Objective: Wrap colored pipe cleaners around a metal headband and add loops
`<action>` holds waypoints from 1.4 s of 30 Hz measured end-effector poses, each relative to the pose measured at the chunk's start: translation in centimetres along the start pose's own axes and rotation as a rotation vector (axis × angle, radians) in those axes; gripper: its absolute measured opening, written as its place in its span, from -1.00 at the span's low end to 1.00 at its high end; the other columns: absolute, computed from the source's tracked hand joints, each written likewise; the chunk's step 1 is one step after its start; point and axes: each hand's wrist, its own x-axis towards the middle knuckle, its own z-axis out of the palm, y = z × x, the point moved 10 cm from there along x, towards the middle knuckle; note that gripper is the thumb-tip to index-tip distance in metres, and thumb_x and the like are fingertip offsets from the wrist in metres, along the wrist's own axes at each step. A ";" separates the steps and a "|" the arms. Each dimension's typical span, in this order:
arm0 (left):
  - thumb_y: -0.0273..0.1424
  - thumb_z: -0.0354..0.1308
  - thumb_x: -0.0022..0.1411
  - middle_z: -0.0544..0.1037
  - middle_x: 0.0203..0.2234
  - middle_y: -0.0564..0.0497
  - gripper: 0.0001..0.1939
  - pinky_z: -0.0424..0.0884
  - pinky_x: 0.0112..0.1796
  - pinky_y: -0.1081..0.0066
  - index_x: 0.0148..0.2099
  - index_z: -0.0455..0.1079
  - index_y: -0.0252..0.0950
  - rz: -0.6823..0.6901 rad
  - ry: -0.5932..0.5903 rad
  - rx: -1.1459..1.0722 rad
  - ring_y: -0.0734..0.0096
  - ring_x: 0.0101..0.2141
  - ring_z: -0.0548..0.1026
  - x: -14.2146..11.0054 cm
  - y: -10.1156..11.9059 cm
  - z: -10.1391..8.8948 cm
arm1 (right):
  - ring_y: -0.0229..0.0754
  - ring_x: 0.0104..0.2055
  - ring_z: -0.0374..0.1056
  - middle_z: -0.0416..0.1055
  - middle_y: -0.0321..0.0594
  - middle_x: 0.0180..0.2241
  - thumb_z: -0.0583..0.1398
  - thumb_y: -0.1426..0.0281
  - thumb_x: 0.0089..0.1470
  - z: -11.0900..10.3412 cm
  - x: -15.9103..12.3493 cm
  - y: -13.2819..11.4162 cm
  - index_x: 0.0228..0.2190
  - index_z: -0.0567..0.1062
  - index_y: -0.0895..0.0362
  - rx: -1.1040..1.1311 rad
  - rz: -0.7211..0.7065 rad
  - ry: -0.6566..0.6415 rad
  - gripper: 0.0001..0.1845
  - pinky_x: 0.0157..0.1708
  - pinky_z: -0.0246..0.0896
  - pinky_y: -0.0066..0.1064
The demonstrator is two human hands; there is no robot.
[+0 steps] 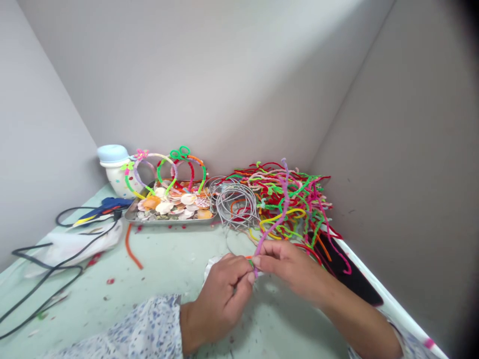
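Over the front of the table my two hands meet fingertip to fingertip. My right hand (pixel 292 267) pinches a purple pipe cleaner (pixel 285 194) near its lower end; its long free length rises in a bend above the fingers. My left hand (pixel 226 286) is closed, thumb against forefinger, at the low end of the same pipe cleaner. Between the fingertips show small bits of orange and green fuzzy material, mostly covered by the fingers. Something white (pixel 210 265) peeks out behind my left hand; what it is I cannot tell.
Behind lie a pipe cleaner heap (pixel 299 192), a grey wire coil (pixel 236 204) and a metal tray (pixel 175 223) of shells with several wrapped hoops (pixel 205 174). At left are a white jar (pixel 119 174), a blue glue gun (pixel 112 204), a black cable (pixel 41 269) and an orange strip (pixel 131 249).
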 end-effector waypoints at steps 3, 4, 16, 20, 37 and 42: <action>-0.40 -0.17 0.32 0.22 -0.59 0.11 -0.73 0.10 -0.37 0.41 -0.46 0.10 -0.27 -0.024 0.000 -0.013 0.46 -0.49 0.20 0.1 -0.3 0.0 | -0.33 -0.52 0.05 0.19 -0.39 -0.57 0.13 0.29 0.06 -0.1 -0.1 -0.2 -0.52 0.37 0.16 0.005 -0.013 0.032 -0.78 -0.51 -0.04 -0.49; -0.39 -0.17 0.32 0.21 -0.59 0.11 -0.73 0.10 -0.37 0.42 -0.47 0.10 -0.27 -0.029 -0.002 -0.015 0.47 -0.49 0.20 0.1 -0.4 0.0 | -0.33 -0.52 0.06 0.20 -0.39 -0.57 0.13 0.28 0.06 -0.2 -0.1 -0.3 -0.53 0.37 0.16 0.010 -0.018 0.042 -0.78 -0.50 -0.03 -0.49; -0.36 -0.15 0.30 0.18 -0.61 0.12 -0.70 0.08 -0.42 0.43 -0.50 0.05 -0.27 -0.096 0.026 -0.054 0.48 -0.52 0.19 0.0 -1.4 0.2 | -0.29 -0.48 0.12 0.22 -0.36 -0.56 0.13 0.27 0.06 -0.5 -0.2 -0.6 -0.53 0.38 0.15 0.004 -0.057 0.103 -0.77 -0.46 0.03 -0.48; -0.36 -0.16 0.30 0.15 -0.61 0.13 -0.70 0.07 -0.43 0.44 -0.51 0.02 -0.27 -0.124 0.019 -0.098 0.49 -0.52 0.16 0.1 -1.6 0.1 | -0.28 -0.47 0.16 0.28 -0.35 -0.54 0.13 0.28 0.08 -0.5 -0.2 -0.6 -0.51 0.40 0.15 0.018 -0.075 0.110 -0.77 -0.44 0.06 -0.47; -0.30 -0.14 0.32 0.07 -0.62 0.14 -0.66 0.04 -0.48 0.46 -0.52 0.00 -0.26 -0.182 0.030 -0.205 0.51 -0.53 0.10 0.3 -2.6 -0.2 | -0.21 -0.34 0.25 0.33 -0.29 -0.44 0.12 0.32 0.13 -1.2 -1.0 -3.2 -0.46 0.42 0.14 -0.160 -0.278 0.223 -0.81 -0.31 0.14 -0.41; -0.26 -0.15 0.32 0.08 -0.61 0.14 -0.65 0.03 -0.49 0.46 -0.51 0.04 -0.27 -0.211 0.037 -0.260 0.51 -0.53 0.09 0.2 -3.0 -0.2 | -0.18 -0.27 0.30 0.38 -0.26 -0.39 0.13 0.35 0.14 -1.2 -1.3 -3.8 -0.44 0.42 0.12 -0.208 -0.383 0.263 -0.84 -0.21 0.16 -0.36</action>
